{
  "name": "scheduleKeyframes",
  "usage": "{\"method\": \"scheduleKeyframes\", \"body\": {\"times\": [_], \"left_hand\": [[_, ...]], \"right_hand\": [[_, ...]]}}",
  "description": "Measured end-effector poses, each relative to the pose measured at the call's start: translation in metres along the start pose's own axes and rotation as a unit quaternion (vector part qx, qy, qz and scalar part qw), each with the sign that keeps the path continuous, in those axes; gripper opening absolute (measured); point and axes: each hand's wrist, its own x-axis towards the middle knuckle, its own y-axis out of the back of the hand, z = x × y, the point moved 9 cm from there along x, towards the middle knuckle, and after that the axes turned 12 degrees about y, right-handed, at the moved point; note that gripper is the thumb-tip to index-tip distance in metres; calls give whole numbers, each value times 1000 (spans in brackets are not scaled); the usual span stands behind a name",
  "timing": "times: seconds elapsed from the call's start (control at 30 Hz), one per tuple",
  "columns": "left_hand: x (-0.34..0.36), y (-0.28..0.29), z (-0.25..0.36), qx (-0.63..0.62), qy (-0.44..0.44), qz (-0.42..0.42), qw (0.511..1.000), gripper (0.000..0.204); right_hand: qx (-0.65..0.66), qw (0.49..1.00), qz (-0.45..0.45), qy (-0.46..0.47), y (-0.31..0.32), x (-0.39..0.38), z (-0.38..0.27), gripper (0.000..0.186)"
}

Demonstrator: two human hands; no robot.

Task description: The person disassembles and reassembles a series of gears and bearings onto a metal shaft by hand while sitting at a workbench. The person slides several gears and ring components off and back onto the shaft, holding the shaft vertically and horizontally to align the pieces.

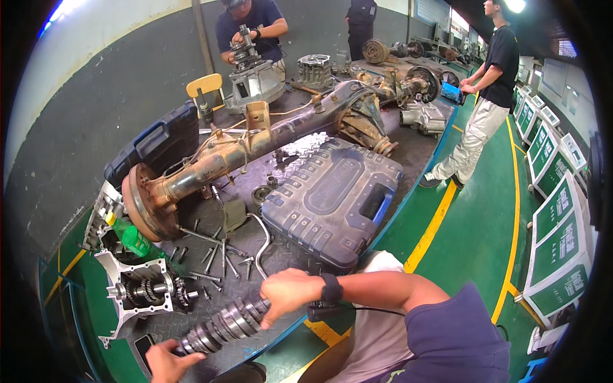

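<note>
At the lower middle of the head view, a gear shaft assembly (pixel 227 325) with stacked steel gears lies at a slant between my hands, over the bench's near edge. My left hand (pixel 167 362) is closed on its lower left end, beside a dark phone-like device. My right hand (pixel 286 295) grips its upper right end. Just left of the shaft sits an open aluminium gear housing (pixel 137 290) with a geared shaft inside. Loose bolts (pixel 223 258) lie beyond the assembly. A closed grey plastic tool case (pixel 329 198) rests beyond my right hand.
A rusty axle (pixel 211 156) crosses the bench (pixel 399 153). A green bottle (pixel 134 238) stands at left. A co-worker (pixel 252 29) handles a gear assembly at the back; another person (pixel 491 76) stands in the green aisle (pixel 466 249), opposite display boards (pixel 552 249); a third stands behind.
</note>
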Motion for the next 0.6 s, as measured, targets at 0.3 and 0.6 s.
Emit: {"method": "scheduleKeyframes", "body": {"times": [0.3,0.6], "left_hand": [[-20,-41,57,-50,-20,-52,997,51],[-12,-54,76,-68,-48,-80,993,49]], "right_hand": [[-27,1000,7,0,-4,-32,30,70],[-84,996,-19,-24,5,-30,32,90]]}}
